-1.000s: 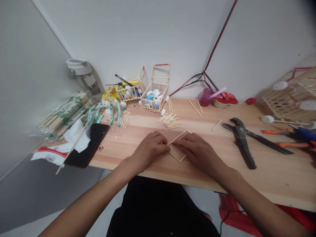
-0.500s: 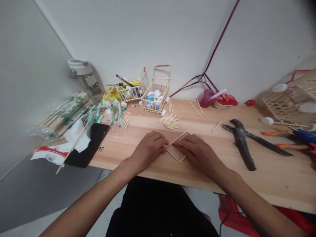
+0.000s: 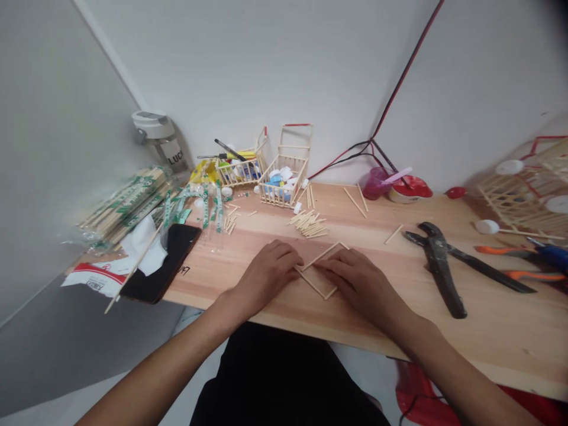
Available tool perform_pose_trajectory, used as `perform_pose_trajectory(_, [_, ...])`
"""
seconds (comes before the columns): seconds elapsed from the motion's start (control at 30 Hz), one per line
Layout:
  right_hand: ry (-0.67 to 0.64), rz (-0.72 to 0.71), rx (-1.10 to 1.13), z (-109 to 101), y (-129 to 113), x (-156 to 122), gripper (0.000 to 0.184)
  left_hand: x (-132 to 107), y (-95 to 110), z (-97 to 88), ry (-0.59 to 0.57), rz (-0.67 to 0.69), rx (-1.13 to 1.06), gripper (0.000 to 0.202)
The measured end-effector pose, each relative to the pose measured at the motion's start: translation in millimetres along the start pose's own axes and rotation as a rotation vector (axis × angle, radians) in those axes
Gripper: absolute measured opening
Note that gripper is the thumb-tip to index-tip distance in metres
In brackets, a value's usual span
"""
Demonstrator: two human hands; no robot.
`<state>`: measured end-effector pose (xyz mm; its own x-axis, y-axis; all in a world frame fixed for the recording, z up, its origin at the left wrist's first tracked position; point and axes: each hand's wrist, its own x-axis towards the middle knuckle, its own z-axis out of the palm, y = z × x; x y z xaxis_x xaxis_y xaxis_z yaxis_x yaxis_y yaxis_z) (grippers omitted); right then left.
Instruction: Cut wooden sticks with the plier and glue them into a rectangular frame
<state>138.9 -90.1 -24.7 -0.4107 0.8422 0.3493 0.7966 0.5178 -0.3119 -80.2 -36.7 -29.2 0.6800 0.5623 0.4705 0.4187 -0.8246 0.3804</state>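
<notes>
A small four-sided frame of thin wooden sticks (image 3: 312,283) lies on the table between my hands. My left hand (image 3: 273,269) pinches its left corner, with the fingertips pressed together there. My right hand (image 3: 355,277) covers the right side of the frame, fingers bent and held together against the sticks. Part of the frame is hidden under that hand. Just beyond sits a pile of short cut sticks (image 3: 308,223). Behind the pile stands a little stick-built cart (image 3: 284,177) filled with blue and white pieces.
Black-handled pliers (image 3: 439,266) lie on the right, near another stick model (image 3: 515,192). A pink cup (image 3: 375,183) and a bowl of red material (image 3: 410,189) stand by the wall. On the left are a phone (image 3: 175,260), bagged sticks (image 3: 128,201) and a lidded jar (image 3: 157,139).
The whole view has shifted slightly, so things appear a little lower and further right. Both hands stay at the stick frame in nearly the same pose.
</notes>
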Motion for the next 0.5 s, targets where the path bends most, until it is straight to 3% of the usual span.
perform_pose_trajectory(0.27, [0.004,0.003,-0.007,0.4,-1.4,0.2,0.027,0.9,0.7,0.0,0.0,-0.022,-0.014,0.006])
perform_pose_trajectory(0.5, [0.028,0.016,0.02,1.1,0.4,-2.6,0.026,-0.9,6.2,-7.4,0.09,-0.032,-0.074,0.01])
